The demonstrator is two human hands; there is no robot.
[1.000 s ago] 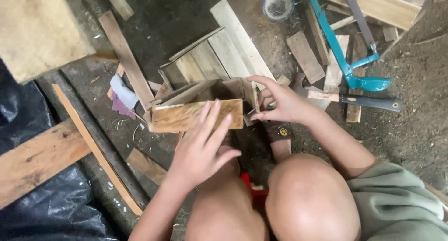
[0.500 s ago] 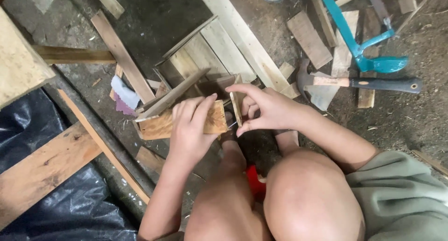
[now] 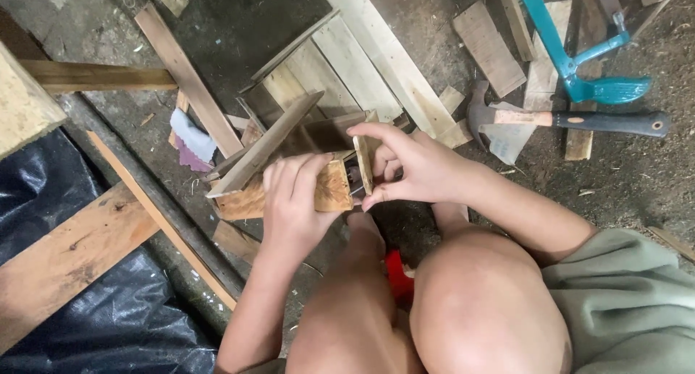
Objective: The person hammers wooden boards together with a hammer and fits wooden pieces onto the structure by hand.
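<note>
Our left hand (image 3: 293, 200) lies flat, fingers together, pressing the wood block (image 3: 250, 200) above our knees. Our right hand (image 3: 413, 167) pinches a small slat (image 3: 363, 164) upright against the block's end; we judge fitting is underway, needing steady alignment. A hammer (image 3: 565, 119) lies right.

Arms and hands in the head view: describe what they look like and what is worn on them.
Both are bare. The left hand and right hand wear no gloves, and no rings or watch show. Neither forearm has a sleeve. Grey-green cloth, probably the person's garment, lies beside the right elbow. No markings or bandages are visible. The bare knees sit below the arms.
</note>
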